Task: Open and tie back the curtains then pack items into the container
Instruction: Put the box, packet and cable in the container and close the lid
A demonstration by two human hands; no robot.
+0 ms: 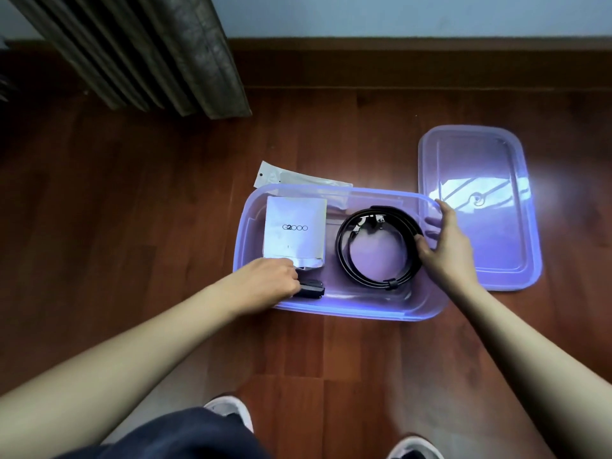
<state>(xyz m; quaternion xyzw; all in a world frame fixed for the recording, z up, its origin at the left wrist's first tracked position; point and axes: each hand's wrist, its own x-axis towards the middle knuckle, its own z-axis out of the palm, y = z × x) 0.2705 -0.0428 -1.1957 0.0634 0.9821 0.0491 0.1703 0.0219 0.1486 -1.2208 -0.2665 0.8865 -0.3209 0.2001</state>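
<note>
A translucent purple container (364,311) sits open on a reddish wooden floor (132,210), and a person crouches over it with both bare arms reaching in. Inside the container, at its left end, lies a white packet (294,226) printed "G2000". At its right end a black belt (342,250) lies flat on the bottom, wound into a loose coil. The left hand (268,279) reaches over the container's near left corner, just below the packet, with its fingers curled together and clamped on a small black object (311,289). The hand covers part of that object, so its shape is unclear. The right hand (447,243) lies over the container's right wall, fingers spread apart and fairly straight. Its thumb tip touches the outer edge of the coil, and one finger reaches towards the far right corner of the rim. The container's lid (463,167) lies flat on the floor just to its right, partly behind that hand. A clear plastic sleeve (281,175) pokes out from behind the container's far wall. Beyond the container to the left, a dark pleated curtain (159,51) hangs down to the floor, in front of a wooden skirting board (397,61). Nearer than the container are a knee in dark trousers (185,435) and two pale shoes (231,412).
</note>
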